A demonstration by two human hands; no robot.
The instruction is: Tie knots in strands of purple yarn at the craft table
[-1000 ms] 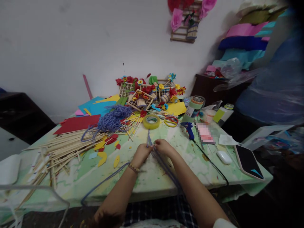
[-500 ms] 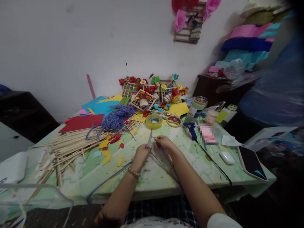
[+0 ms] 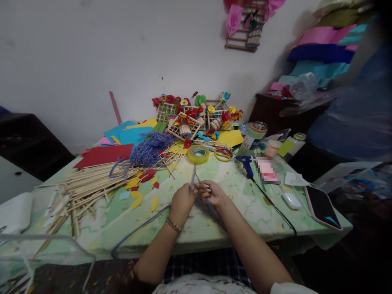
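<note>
Purple-blue yarn strands [image 3: 194, 174] run from the roll of yellow tape [image 3: 198, 155] down to both hands. My left hand [image 3: 183, 199] is closed on the yarn, its back turned up and a beaded bracelet at the wrist. Close beside it, almost touching, my right hand [image 3: 210, 193] pinches the yarn with bent fingers; a strand loops below its palm. Another length of yarn trails left from under my left hand and over the table's front edge. A tangled heap of the same yarn [image 3: 150, 150] lies on the wooden sticks to the left.
Bamboo sticks [image 3: 92, 179] and a red sheet [image 3: 104, 156] cover the left. Behind stand small lattice frames with paper flowers [image 3: 183, 124]. Scissors [image 3: 223, 154], a blue glue gun [image 3: 245, 165] with its cord, a jar [image 3: 254, 136], a white mouse [image 3: 291, 201] and a phone [image 3: 323, 207] lie right.
My left hand has turned, showing more of its back. My right hand has moved slightly down, and the strands that stretched toward my lap are now mostly out of sight.
</note>
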